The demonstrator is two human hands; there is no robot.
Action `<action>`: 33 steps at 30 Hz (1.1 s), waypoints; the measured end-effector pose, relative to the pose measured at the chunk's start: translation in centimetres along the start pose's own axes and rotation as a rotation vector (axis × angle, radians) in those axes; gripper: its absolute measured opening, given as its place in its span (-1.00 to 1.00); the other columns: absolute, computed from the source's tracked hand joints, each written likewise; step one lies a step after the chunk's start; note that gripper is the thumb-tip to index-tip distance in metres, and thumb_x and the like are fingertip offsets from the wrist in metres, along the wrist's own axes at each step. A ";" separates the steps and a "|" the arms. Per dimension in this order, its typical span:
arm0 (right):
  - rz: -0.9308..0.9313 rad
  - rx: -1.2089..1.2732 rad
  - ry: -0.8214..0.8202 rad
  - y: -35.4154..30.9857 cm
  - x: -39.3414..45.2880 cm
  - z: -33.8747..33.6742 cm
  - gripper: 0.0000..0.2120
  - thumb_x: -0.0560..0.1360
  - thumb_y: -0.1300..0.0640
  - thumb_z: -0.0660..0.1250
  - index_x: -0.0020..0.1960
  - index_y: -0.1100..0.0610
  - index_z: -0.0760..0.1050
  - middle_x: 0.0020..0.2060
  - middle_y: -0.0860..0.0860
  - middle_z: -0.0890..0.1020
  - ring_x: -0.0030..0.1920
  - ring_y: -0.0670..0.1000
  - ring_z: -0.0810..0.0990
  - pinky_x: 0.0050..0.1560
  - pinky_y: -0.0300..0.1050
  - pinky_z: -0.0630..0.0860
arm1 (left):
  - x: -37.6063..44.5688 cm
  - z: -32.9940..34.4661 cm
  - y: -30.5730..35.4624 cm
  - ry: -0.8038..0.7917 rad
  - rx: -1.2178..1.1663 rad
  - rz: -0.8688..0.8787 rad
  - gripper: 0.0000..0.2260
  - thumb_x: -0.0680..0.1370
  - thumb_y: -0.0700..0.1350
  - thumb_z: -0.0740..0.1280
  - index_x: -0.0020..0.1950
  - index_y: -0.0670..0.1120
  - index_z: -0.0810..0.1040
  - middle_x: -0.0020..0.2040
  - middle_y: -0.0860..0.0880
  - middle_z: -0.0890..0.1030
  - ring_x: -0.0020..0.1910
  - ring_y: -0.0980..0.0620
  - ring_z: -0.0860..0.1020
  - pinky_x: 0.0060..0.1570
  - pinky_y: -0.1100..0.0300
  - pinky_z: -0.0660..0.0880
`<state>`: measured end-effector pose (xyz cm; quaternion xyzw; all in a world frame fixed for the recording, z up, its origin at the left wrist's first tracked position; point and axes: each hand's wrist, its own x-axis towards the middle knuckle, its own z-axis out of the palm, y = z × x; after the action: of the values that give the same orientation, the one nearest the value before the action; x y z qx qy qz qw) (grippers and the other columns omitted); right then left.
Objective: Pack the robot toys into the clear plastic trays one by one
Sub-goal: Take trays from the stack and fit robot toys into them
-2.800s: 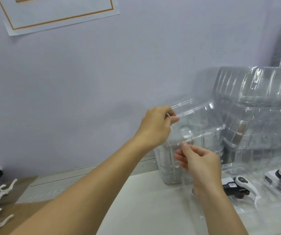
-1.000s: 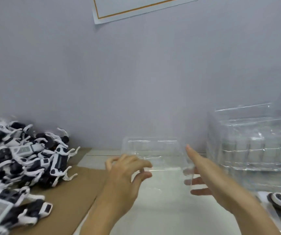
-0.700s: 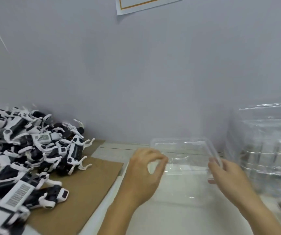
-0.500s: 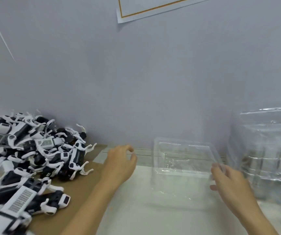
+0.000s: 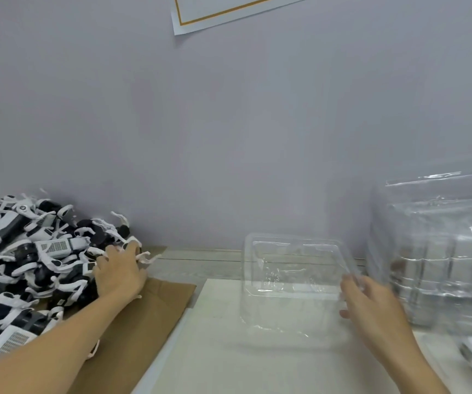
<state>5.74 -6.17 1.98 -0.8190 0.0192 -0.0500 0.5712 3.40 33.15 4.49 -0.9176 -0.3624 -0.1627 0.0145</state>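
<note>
Since the earlier frame my left hand (image 5: 119,273) has reached the far-left toys (image 5: 38,251), fingers spread, gripping none; right hand (image 5: 371,305) holds the tray (image 5: 294,282).

1. The robot toys (image 5: 38,251) are black and white, some with grey gridded panels.
2. The tray (image 5: 294,282) and the tray stack (image 5: 439,251) are clear.
3. The cardboard (image 5: 143,314) is plain brown.
4. The wall (image 5: 229,137) is pale lilac-grey.
5. The paper sheet (image 5: 229,9) is white with an orange border line.
</note>
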 end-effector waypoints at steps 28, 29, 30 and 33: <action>0.144 -0.472 -0.260 -2.8 -1.2 -2.8 -0.64 0.55 0.10 0.14 0.26 0.26 0.44 -0.08 0.00 0.43 -0.11 0.03 0.55 -0.12 -0.08 0.58 | -7.0 -7.6 9.1 0.077 -0.841 0.035 -0.69 0.53 -0.03 0.41 0.09 -0.07 0.32 -0.14 -0.03 0.49 -0.11 -0.17 0.51 -0.14 0.01 0.42; 0.161 -0.497 -0.293 -2.9 -1.4 -3.1 -0.58 0.55 0.10 0.15 0.36 0.23 0.37 0.03 0.04 0.45 -0.01 0.08 0.56 -0.08 -0.08 0.58 | -8.2 -7.9 9.4 0.089 -0.922 0.011 -0.68 0.52 -0.03 0.43 0.10 -0.05 0.33 -0.13 -0.01 0.50 -0.10 -0.14 0.51 -0.14 0.02 0.41; 0.175 -0.520 -0.324 -3.0 -1.5 -3.4 -0.53 0.55 0.09 0.15 0.43 0.20 0.29 0.15 0.07 0.43 0.06 0.12 0.56 -0.05 -0.08 0.58 | -9.4 -8.2 9.6 0.101 -1.003 -0.014 -0.68 0.51 -0.04 0.45 0.11 -0.03 0.35 -0.11 0.02 0.50 -0.10 -0.09 0.51 -0.15 0.04 0.40; 0.235 -0.541 -0.421 -3.5 -1.9 -4.4 -0.41 0.56 0.07 0.19 0.53 0.16 0.12 0.30 0.06 0.36 -0.06 0.10 0.61 -0.21 -0.14 0.65 | -12.7 -8.3 9.7 0.128 -1.251 -0.098 -0.69 0.50 -0.07 0.47 0.11 -0.01 0.39 -0.10 0.12 0.50 -0.12 0.14 0.52 -0.24 0.17 0.38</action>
<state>3.30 -8.86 6.63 -0.9251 0.0079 0.1926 0.3271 -1.16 16.37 9.34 -0.7232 -0.2384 -0.3991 -0.5108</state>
